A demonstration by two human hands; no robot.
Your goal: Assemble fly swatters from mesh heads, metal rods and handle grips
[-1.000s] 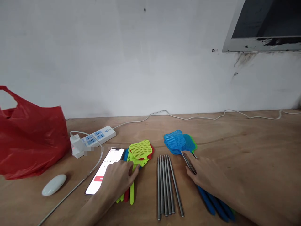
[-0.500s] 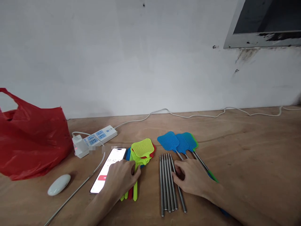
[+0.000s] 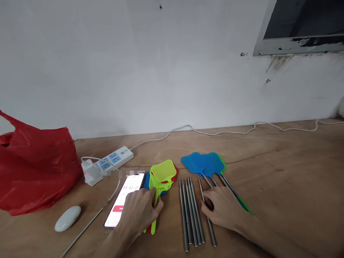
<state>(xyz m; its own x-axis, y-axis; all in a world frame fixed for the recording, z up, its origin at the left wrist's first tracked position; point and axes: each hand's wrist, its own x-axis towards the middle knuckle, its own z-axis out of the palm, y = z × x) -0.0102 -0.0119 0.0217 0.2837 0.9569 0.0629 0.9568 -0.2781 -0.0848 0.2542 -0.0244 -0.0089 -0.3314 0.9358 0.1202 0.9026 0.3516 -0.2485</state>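
My left hand (image 3: 141, 208) is closed round the neck of a yellow fly swatter head (image 3: 163, 171), the top one of a pile. Blue, red and other yellow heads show under it, with their short handles partly hidden by my hand. My right hand (image 3: 225, 207) pinches one metal rod (image 3: 211, 233) between thumb and fingers, its lower end on the table. Left of this rod, several similar metal rods (image 3: 191, 215) lie side by side in a row. Beyond my right hand are fly swatters with blue heads (image 3: 195, 163) and metal shafts, partly covered by my forearm; one head behind is green.
A phone (image 3: 125, 197) showing a timer lies left of my left hand. Farther left are a white power strip (image 3: 120, 157) with a plugged-in charger, a white oval object (image 3: 67, 218) and a red plastic bag (image 3: 40, 168). A white cable (image 3: 215, 133) runs along the wall.
The pinched rod has moved right, so a wider gap parts it from the row. My left hand stays at the yellow swatter. The view has shifted slightly.
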